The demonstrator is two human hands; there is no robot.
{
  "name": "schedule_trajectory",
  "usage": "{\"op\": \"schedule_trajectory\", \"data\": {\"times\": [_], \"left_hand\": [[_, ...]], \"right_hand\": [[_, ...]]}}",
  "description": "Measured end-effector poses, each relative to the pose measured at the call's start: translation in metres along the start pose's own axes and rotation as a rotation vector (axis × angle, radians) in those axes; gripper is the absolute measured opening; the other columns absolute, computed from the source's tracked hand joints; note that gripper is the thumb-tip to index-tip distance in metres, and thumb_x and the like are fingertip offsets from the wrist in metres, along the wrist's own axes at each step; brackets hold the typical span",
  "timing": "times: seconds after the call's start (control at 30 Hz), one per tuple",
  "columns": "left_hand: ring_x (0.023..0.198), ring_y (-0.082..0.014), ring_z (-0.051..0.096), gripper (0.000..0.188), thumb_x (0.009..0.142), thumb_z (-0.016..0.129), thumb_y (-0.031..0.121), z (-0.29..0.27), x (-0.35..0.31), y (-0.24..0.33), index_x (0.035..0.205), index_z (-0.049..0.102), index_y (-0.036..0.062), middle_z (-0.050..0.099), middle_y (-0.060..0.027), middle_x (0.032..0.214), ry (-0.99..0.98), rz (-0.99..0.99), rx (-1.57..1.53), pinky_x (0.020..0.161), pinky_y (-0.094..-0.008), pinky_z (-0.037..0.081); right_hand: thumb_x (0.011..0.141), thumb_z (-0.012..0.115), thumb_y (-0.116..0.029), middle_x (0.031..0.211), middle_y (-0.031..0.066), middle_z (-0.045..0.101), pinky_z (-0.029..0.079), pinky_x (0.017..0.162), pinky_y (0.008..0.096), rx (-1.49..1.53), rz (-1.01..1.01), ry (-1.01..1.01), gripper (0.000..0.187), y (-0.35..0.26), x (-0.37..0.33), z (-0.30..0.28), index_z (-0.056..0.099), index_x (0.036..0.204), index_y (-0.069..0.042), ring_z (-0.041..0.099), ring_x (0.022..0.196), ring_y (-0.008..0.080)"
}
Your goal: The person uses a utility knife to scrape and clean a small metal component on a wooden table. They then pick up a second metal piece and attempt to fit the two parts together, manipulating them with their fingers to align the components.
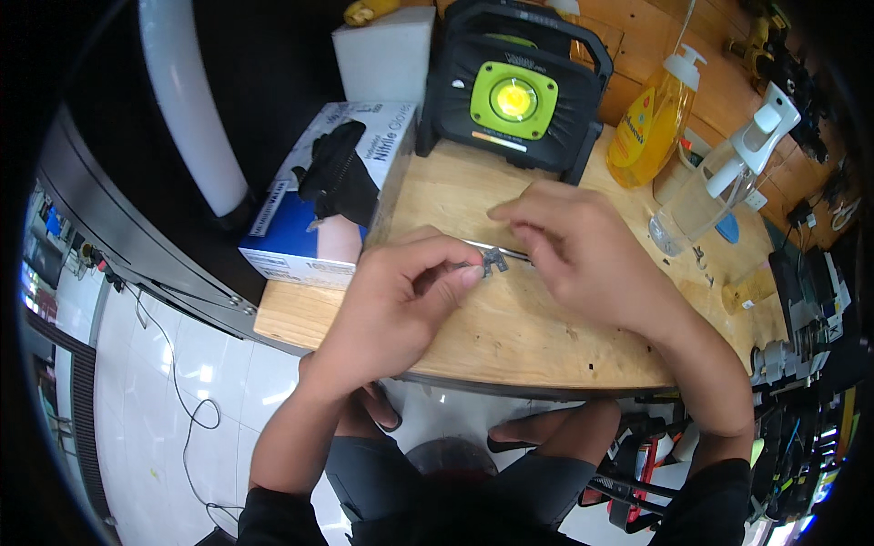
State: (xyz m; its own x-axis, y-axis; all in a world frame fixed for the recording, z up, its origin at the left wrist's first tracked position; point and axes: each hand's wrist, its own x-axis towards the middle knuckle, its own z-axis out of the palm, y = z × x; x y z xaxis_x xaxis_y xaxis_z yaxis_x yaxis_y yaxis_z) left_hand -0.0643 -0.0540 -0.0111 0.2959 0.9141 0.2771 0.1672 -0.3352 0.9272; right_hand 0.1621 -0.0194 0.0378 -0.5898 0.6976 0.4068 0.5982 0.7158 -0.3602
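My left hand point(398, 287) is closed in a pinch over the bench, thumb against index finger. A small dark grey part with short prongs point(494, 260) sticks out from its fingertips. Just to the right, my right hand point(575, 250) hovers with its thumb and index finger apart and its other fingers curled. I see nothing between that thumb and index finger. A thin metallic strip point(515, 254) shows behind the grey part and runs towards the right hand. Whether the strip lies on the bench or touches that hand I cannot tell.
The wooden bench point(473, 350) carries a glove box point(273, 218) with a black pouch point(341, 173) on it. A lit work lamp point(514, 98) stands behind my hands. An amber pump bottle point(651, 123), a clear spray bottle point(706, 205) and small metal pieces point(702, 259) are at right.
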Motion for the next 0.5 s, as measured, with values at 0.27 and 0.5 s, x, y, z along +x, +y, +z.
{"op": "schedule_trajectory", "data": {"times": [0.27, 0.5], "left_hand": [[0.077, -0.0058, 0.061, 0.016, 0.106, 0.060, 0.012, 0.001, -0.001, 0.004, 0.103, 0.065, -0.0031, 0.064, 0.0003, 0.086, -0.054, -0.096, -0.051, 0.072, -0.0220, 0.051], [0.075, -0.0058, 0.060, 0.013, 0.104, 0.061, 0.009, 0.000, -0.003, 0.005, 0.102, 0.065, -0.0029, 0.063, -0.0004, 0.085, -0.080, -0.086, 0.065, 0.071, -0.0220, 0.049]], "right_hand": [[0.087, 0.076, -0.004, 0.099, 0.0128, 0.067, 0.056, 0.068, 0.0366, 0.143, -0.272, 0.202, 0.022, -0.001, -0.008, 0.023, 0.072, 0.108, -0.003, 0.067, 0.077, 0.0313], [0.085, 0.077, 0.000, 0.095, 0.0106, 0.068, 0.056, 0.067, 0.0337, 0.187, -0.226, 0.191, 0.016, 0.004, -0.010, 0.027, 0.072, 0.100, -0.003, 0.068, 0.080, 0.0281]]}}
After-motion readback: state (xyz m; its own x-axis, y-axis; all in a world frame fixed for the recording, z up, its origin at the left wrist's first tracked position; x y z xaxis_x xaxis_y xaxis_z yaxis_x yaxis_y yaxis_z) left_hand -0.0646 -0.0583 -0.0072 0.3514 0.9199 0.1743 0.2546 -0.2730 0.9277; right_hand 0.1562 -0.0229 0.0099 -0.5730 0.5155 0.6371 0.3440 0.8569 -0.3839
